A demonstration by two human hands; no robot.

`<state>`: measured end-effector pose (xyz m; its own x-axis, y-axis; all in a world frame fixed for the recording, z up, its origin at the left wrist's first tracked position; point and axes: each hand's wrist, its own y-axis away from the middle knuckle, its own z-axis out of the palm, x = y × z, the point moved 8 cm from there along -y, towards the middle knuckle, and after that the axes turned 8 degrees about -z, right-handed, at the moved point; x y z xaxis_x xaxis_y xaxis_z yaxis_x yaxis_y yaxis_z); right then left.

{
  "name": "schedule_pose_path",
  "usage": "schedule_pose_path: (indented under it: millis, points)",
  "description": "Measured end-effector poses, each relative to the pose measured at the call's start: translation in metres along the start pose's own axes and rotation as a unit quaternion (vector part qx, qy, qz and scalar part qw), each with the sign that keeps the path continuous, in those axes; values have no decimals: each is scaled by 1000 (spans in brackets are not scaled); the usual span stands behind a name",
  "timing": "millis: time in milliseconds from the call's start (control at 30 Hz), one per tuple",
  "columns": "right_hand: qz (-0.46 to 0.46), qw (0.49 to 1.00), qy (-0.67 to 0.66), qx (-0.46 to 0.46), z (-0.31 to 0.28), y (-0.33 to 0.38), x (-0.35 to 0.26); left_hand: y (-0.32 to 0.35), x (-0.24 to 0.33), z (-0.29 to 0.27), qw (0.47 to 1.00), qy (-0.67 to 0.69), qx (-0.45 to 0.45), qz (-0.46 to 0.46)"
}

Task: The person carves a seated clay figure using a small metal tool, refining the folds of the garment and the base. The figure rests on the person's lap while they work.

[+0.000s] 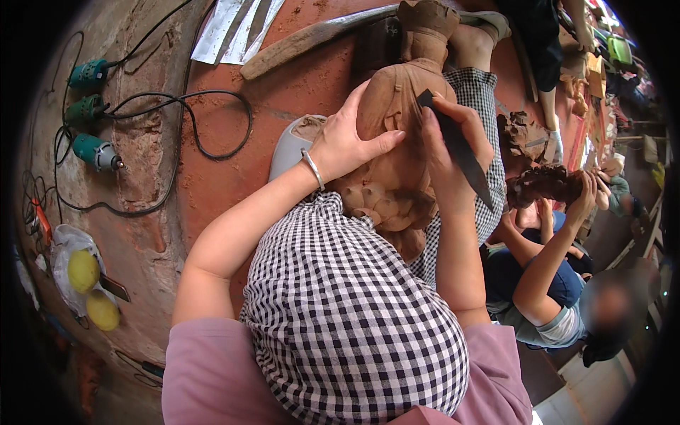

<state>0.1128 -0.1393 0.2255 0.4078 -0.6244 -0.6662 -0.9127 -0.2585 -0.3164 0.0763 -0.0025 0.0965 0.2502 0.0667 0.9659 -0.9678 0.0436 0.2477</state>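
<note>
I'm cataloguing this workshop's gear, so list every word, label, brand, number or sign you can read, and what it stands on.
No readable text.
Green power tools: any markings are too small to read.
Carved brown figure: no legible lettering.
Dark pointed tool in the right hand: no legible lettering.

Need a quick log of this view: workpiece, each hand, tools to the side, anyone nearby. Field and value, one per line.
Workpiece: brown carved figure, beyond the checkered cloth
Left hand: laid on the figure, thumb spread
Right hand: gripping a dark flat pointed tool against or just over it
Left side: three green power tools, black cable
Nearby: co-worker's hand on a dark carved piece
</note>
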Motion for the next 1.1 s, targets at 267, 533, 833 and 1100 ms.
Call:
schedule_pose_path:
  millis: [267, 533, 833, 1100]
  points:
    - [-54, 997, 57, 23, 13, -13, -13, 1, 2, 0, 999, -19, -18, -36]
    - [-112, 987, 110, -26, 6, -6, -26, 3, 1, -3, 997, -47, -21, -56]
    - [21, 999, -15, -44, 0, -21, -7, 2, 0, -2, 997, -48, -17, -50]
    - [-45, 996, 51, -63, 1, -8, -9, 2, 1, -2, 996, -50, -32, -64]
